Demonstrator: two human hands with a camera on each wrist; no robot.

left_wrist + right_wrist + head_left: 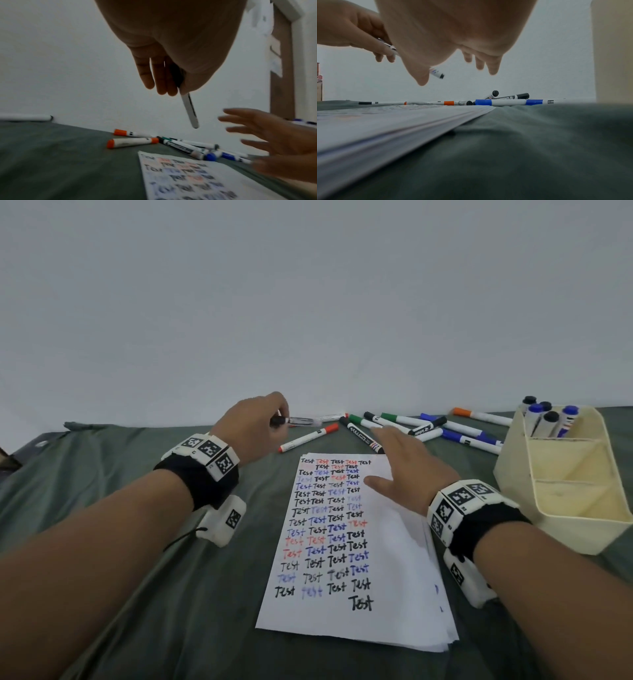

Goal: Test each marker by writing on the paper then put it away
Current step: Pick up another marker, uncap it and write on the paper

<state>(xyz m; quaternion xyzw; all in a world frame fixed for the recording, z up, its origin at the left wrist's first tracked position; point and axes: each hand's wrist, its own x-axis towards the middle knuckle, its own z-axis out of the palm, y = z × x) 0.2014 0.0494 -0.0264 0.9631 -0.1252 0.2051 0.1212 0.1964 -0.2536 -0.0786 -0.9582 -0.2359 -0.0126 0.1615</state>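
**Head view first: your left hand has a marker, your right hand is free**

Head view: your left hand [255, 428] holds a black marker [297, 421] in curled fingers, up above the far edge of the green cloth [137, 542]. Your right hand [407, 467] is flat with straight fingers, over the far right corner of the paper [394, 577]. It holds nothing. The paper lies in the middle of the cloth and is full of the word "Test" in black, red and blue. A pile of loose markers [411, 428] lies along the far edge, just past the paper. A cream box [548, 508] stands at the right edge, with a few markers standing in its far part.

Left wrist view: your left hand [171, 54] pinches the black marker [190, 111], which points down over the cloth. Your right hand [274, 142] comes in from the right with fingers spread.

Right wrist view: your right hand [453, 33] hangs loose above the paper [385, 128]. Your left hand [351, 29] grips the black marker [437, 73] behind it.
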